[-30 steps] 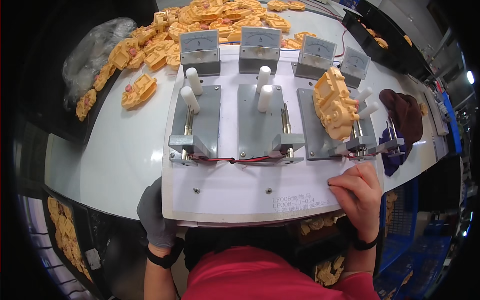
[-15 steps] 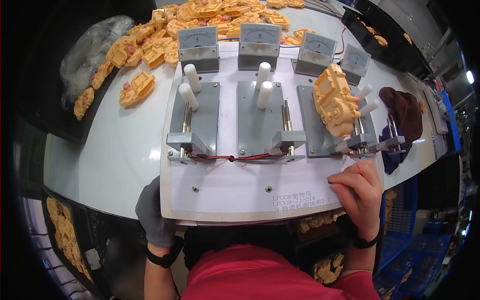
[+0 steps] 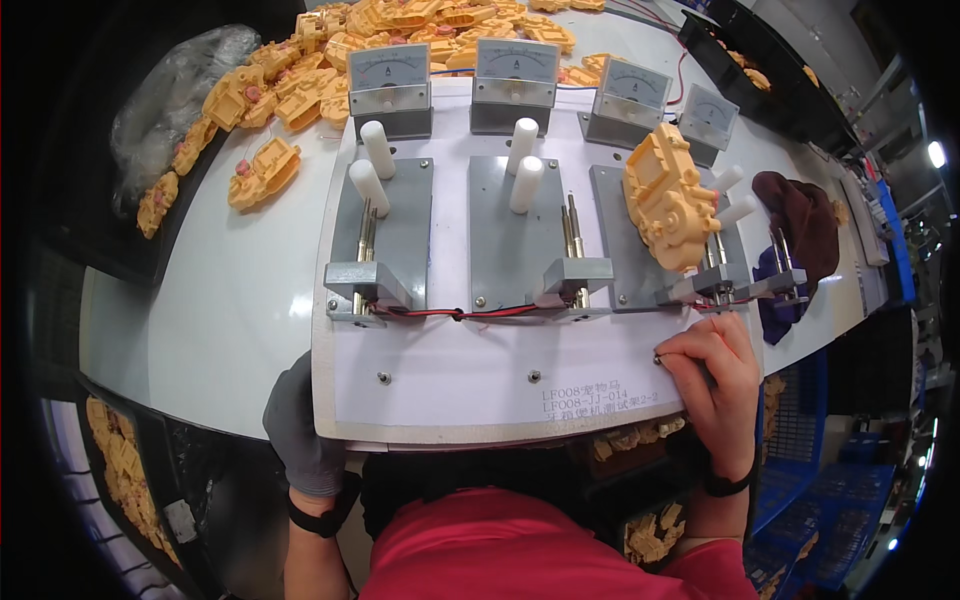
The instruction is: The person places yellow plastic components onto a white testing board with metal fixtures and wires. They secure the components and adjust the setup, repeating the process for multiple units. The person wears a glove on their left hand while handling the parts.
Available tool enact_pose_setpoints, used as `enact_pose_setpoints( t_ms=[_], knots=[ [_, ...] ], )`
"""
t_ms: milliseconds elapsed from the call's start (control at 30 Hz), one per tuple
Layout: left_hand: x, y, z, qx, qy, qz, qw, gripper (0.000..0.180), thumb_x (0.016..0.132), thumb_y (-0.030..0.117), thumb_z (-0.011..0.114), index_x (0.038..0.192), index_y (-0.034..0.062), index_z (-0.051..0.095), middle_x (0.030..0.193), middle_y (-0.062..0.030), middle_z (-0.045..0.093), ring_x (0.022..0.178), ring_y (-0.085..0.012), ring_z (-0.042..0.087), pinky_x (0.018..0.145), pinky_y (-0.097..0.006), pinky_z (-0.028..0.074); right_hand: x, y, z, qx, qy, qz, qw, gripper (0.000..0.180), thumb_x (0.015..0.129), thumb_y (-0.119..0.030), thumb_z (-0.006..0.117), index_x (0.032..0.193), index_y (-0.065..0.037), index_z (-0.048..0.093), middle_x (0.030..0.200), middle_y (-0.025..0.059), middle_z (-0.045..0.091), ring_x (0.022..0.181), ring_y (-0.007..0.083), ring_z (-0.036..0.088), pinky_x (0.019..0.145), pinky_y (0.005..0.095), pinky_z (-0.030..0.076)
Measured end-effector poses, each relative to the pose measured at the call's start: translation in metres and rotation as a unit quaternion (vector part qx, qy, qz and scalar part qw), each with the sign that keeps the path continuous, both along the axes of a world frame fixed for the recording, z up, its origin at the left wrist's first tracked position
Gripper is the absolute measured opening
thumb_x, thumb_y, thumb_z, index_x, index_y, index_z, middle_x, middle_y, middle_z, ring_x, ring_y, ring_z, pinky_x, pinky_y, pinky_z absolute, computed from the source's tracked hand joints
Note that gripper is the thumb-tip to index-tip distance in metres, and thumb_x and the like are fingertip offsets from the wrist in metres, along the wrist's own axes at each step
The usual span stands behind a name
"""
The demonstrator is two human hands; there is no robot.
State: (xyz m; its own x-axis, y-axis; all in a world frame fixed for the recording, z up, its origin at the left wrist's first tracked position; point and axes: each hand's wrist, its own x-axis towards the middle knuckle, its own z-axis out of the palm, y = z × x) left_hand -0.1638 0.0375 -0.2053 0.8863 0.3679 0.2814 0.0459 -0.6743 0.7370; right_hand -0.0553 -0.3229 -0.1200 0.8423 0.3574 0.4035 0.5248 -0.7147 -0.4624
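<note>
At the front right of the white test board, my right hand is closed, thumb and forefinger pinching a small metal toggle switch. Two similar toggle switches stand untouched along the front. My left hand, in a grey glove, rests against the board's left front corner, its fingers mostly hidden by the edge. A yellow plastic gearbox housing sits tilted on the right-hand grey fixture, by its white pegs and metal pins. The left fixture and the middle fixture carry no housing.
Several analog meters line the board's back. Behind them lies a heap of yellow housings, with one single housing at the left. A dark cloth lies right of the board. Black bins and blue crates stand around.
The whole view has shifted slightly, moving the board a little left and up in the picture. Both hands keep their places on the board, and the housing stays on its fixture.
</note>
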Motion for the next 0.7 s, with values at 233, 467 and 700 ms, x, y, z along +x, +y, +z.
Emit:
enact_pose_setpoints(
  t_ms=[233,467,700],
  knots=[
    [0.0009,0.0,0.0009,-0.002,-0.005,-0.009,1.0,0.053,0.092,0.034,0.06,0.125,-0.0082,0.057,0.113,-0.0182,0.066,0.103,-0.0268,0.064,0.092,-0.038,0.049,0.0013,-0.0024,-0.0048,0.003,-0.028,0.008,1.0,0.019,0.071,-0.003,0.079,0.088,-0.008,0.071,0.081,0.0044,0.057,0.078,0.0239,0.054,0.069,0.0349,0.043],
    [0.001,-0.0011,0.0036,0.004,0.0,-0.007,1.0,0.053,0.093,0.034,0.059,0.125,-0.0083,0.057,0.113,-0.0184,0.066,0.103,-0.027,0.065,0.092,-0.038,0.05,0.0008,-0.0017,-0.0052,0.004,-0.033,0.006,0.999,0.019,0.071,-0.003,0.079,0.088,-0.008,0.072,0.08,0.0042,0.057,0.078,0.0236,0.054,0.069,0.0348,0.043],
    [0.0009,-0.0018,0.0032,0.018,0.009,0.002,1.0,0.053,0.092,0.035,0.06,0.124,-0.0079,0.058,0.111,-0.018,0.066,0.1,-0.0271,0.065,0.09,-0.038,0.05,0.0016,-0.002,-0.0063,0.002,-0.037,0.01,0.999,0.019,0.071,-0.003,0.079,0.088,-0.008,0.072,0.079,0.0037,0.057,0.078,0.0232,0.054,0.068,0.0345,0.043]
  ],
)
